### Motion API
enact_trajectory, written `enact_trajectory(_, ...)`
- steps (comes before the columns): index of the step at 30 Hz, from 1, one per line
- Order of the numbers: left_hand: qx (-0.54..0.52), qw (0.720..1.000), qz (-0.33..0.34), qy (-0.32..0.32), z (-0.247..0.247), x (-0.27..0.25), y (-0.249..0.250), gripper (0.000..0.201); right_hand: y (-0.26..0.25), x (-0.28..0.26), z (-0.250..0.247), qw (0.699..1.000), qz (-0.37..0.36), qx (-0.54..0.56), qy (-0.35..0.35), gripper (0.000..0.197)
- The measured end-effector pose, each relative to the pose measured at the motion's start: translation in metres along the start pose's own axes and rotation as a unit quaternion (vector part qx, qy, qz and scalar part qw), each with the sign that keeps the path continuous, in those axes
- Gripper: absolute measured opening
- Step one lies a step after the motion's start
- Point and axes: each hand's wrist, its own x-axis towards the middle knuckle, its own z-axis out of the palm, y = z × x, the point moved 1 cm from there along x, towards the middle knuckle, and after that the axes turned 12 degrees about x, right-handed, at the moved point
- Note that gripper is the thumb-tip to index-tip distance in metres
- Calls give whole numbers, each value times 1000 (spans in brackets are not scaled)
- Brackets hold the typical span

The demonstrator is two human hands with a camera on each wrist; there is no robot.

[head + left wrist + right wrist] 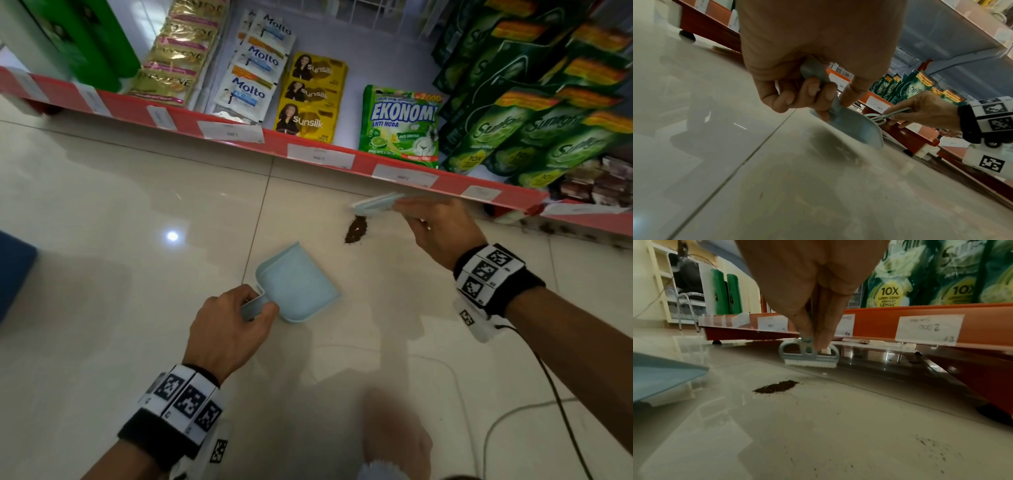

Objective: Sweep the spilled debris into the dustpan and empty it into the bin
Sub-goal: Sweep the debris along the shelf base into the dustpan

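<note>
A small pale-blue dustpan lies on the tiled floor, its mouth facing a dark brown pile of debris. My left hand grips the dustpan's short handle. My right hand pinches the handle of a little blue brush, whose white bristles hover just above the floor beyond the debris pile. The dustpan's lip sits left of the pile, a short gap away. No bin shows in any view.
A low red shelf edge with price labels runs right behind the debris, stocked with sachets and green detergent pouches. Fine specks scatter on the floor near my right wrist. A cable trails from that wrist. A blue object sits far left.
</note>
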Motion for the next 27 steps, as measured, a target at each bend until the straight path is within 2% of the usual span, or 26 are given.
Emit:
enact_trajectory(3,-4,1000,5,-6,3,3,7,34,-1,-3,9,993,71,-80,-44,30)
enact_trajectory(7,-2,1000,6,-10,7,9,14,31,-20,-22,25,995,87,8,-55,25)
enact_trajectory(10,-3,1000,5,-11,10,13,18,31,-34,-37,36,996,72,40,-23,22)
enact_trajectory(13,-3,1000,7,-7,12,15,21,29,-33,-40,34,997,69,0,37,21)
enact_trajectory(18,1,1000,7,-9,11,14,18,27,-10,-17,14,981,131,-81,115,22)
enact_trajectory(20,1,1000,9,-10,11,13,17,26,-2,-7,13,975,168,-111,97,22)
enact_trajectory(22,4,1000,13,-11,11,13,18,26,4,-1,17,972,208,-97,52,23)
enact_trajectory(24,6,1000,13,-10,11,12,19,26,3,-1,23,978,201,-58,19,26)
enact_trajectory(27,11,1000,6,-7,9,13,16,25,-11,-13,35,988,151,-23,-21,26)
